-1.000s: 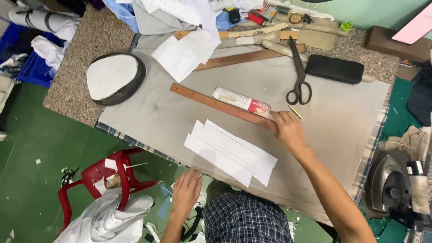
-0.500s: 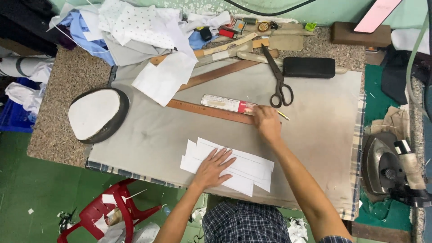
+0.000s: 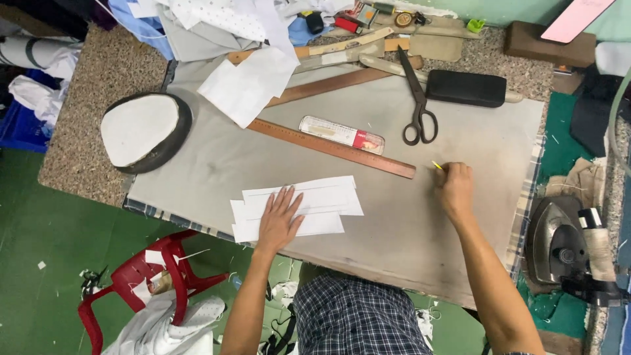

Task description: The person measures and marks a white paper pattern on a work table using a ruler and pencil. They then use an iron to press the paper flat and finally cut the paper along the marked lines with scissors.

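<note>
Marking step, we judge | left hand (image 3: 279, 220) flat, fingers spread on white fabric pieces (image 3: 299, 205), lower centre | right hand (image 3: 455, 189) pinching yellow pencil (image 3: 437, 165) | next: bring pencil across.

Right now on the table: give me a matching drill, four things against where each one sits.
Things:
1 scissors
2 white paper strips
3 yellow pencil
4 iron

Places:
A under the left hand
B in the right hand
C off the table's right edge
D beside the black case

Pairs: 1-D, 2-A, 3-B, 4-C
</note>
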